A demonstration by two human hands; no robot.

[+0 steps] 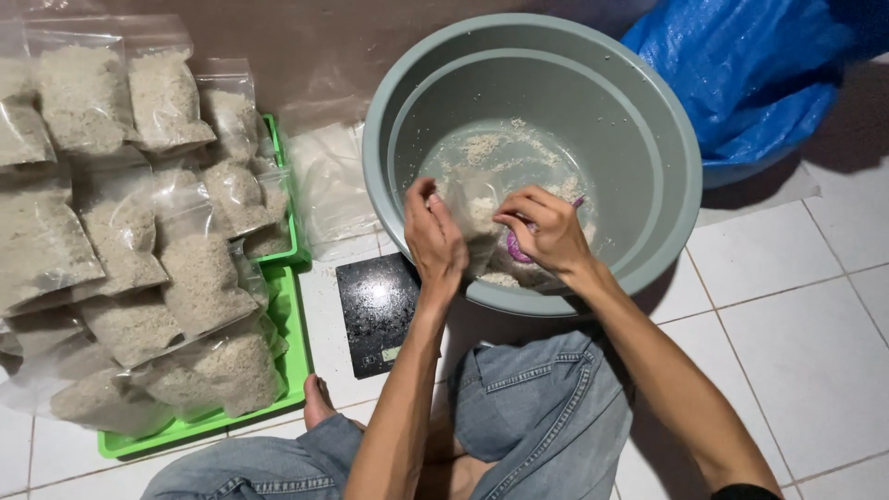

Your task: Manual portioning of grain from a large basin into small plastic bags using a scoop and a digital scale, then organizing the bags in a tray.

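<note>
A large grey-green plastic basin (648,111) sits on the tiled floor with a thin layer of pale grain (491,143) left on its bottom. Both my hands reach inside over its near rim. My left hand (433,239) pinches the edge of a clear plastic bag (474,208) that hangs open in the basin. My right hand (546,230) grips a small purple scoop (515,246) close to the mouth of that bag. How much grain is in the bag is unclear.
A black digital scale (378,310) lies on the floor just before the basin. Green trays (294,361) at the left hold several filled clear grain bags (199,287). Empty clear bags (329,181) lie beside them. A blue tarp (741,65) is bunched at the top right.
</note>
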